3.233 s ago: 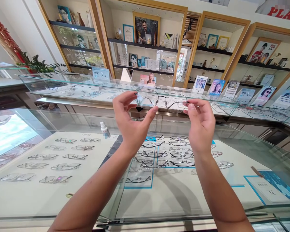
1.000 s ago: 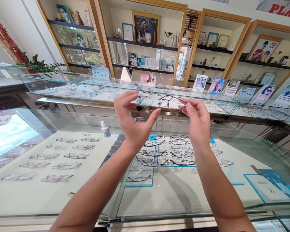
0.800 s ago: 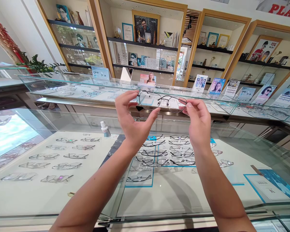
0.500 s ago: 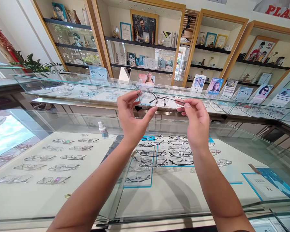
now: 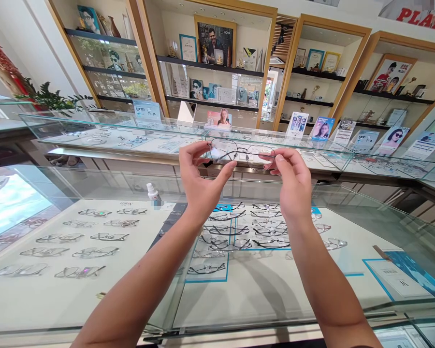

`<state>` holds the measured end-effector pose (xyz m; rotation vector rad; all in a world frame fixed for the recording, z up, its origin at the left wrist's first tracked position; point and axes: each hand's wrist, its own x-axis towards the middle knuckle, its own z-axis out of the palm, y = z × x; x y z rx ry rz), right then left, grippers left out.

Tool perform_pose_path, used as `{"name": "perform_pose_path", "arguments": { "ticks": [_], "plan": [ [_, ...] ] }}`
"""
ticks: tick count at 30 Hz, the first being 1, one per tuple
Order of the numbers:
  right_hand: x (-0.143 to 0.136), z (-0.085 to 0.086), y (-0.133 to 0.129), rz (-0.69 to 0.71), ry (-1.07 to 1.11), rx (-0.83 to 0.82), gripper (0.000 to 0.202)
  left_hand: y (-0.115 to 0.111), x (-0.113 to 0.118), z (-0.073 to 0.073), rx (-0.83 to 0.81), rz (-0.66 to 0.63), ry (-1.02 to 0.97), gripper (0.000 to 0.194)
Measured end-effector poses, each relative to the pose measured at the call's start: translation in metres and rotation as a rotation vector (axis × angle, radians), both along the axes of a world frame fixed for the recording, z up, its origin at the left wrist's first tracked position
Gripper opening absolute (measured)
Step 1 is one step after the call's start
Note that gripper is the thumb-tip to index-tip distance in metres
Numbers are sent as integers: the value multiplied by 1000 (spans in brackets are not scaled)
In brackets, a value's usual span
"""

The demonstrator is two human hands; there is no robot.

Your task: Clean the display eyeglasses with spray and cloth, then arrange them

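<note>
A pair of thin-rimmed round eyeglasses (image 5: 242,150) is held up in front of me, above the glass counter. My left hand (image 5: 202,181) grips its left side with bent fingers, while the thumb stands apart below the left lens. On the other side, my right hand (image 5: 294,181) pinches the right rim near the hinge between thumb and fingers. A dark temple arm shows through the left lens; the other is hard to make out. Under my forearms, rows of eyeglasses (image 5: 226,229) lie inside the glass display case (image 5: 235,309).
A small white spray bottle (image 5: 152,192) stands toward the back left of the case. More frames (image 5: 96,251) lie in the left section. Beyond is another glass counter (image 5: 137,153) with upright advert cards (image 5: 297,124). Wooden shelves (image 5: 210,65) line the wall.
The eyeglasses have tilted slightly, so the temple arms sit differently behind the lenses. My left hand has shifted a little right and my right hand slightly left. Both keep their hold.
</note>
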<state>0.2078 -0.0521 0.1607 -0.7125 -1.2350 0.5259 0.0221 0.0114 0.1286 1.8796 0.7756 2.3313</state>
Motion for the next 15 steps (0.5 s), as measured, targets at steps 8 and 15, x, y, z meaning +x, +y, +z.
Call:
{"name": "perform_pose_path", "arguments": {
  "ticks": [8, 15],
  "plan": [
    [5, -2, 8, 86, 52, -126, 10, -17, 2, 5, 62, 170, 55, 62],
    [5, 0, 8, 102, 58, -163, 9, -15, 3, 2, 80, 172, 78, 62]
  ]
}}
